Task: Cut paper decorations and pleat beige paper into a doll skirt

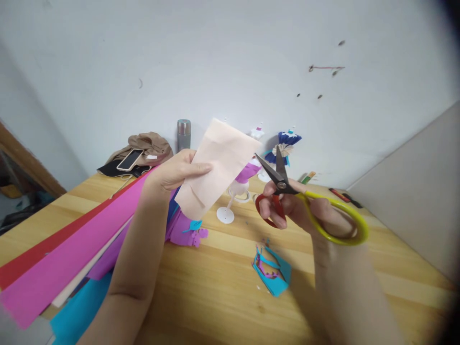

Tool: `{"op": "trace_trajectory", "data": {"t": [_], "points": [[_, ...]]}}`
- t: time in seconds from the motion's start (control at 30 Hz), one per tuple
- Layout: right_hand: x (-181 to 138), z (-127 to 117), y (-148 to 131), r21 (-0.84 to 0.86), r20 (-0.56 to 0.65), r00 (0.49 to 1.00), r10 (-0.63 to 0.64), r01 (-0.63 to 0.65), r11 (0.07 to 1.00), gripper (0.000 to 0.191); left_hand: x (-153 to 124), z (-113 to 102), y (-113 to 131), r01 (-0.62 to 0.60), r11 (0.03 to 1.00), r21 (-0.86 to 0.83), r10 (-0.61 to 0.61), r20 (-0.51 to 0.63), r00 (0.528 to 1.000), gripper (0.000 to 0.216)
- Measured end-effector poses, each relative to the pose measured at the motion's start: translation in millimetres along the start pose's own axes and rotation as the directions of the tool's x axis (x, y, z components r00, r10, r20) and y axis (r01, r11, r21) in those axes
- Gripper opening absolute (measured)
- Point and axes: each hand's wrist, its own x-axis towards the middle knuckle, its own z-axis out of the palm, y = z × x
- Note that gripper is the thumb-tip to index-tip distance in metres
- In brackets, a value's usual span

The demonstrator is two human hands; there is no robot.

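My left hand (179,168) pinches a pale peach sheet of paper (219,165) by its left edge, thumb in front, holding it up above the table. In my right hand (298,206) are scissors (282,184) with one yellow and one red handle loop. Their dark blades are spread, and the tips are close to the sheet's right edge; I cannot tell if they touch it. Behind the sheet, partly hidden, stands a small white dress form (240,187) with a magenta piece around it. Another form (283,148) wears dark blue pleats with a beige rosette.
Long pink (86,244) and red paper strips lie at the left, with turquoise paper (81,306) below. Turquoise and purple scraps (275,273) lie in front. A thermos (184,135), brown cloth (151,146) and phone (130,160) are by the wall.
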Motion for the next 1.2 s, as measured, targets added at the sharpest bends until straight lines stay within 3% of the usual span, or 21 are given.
{"op": "trace_trajectory", "data": {"t": [0.23, 0.8, 0.97, 1.2], "points": [[1, -3, 11, 0.022, 0.087, 0.980, -0.180, 0.179, 0.984, 0.058, 1, -4, -2, 0.023, 1.000, -0.016, -0.023, 0.017, 1.000, 0.047], [0, -5, 8, 0.019, 0.098, 0.982, -0.165, 0.164, 0.986, 0.054, 5, -4, -3, 0.004, 0.999, -0.038, -0.001, 0.060, 0.998, 0.041], [1, -4, 6, -0.035, 0.084, 0.991, -0.101, 0.104, 0.994, 0.053, 7, -4, -3, -0.017, 0.998, -0.053, 0.020, 0.049, 0.999, 0.035], [3, -4, 4, -0.039, 0.083, 0.992, -0.096, 0.100, 0.994, 0.051, 8, -6, -7, -0.005, 0.999, -0.037, 0.007, 0.054, 0.998, 0.042]]}}
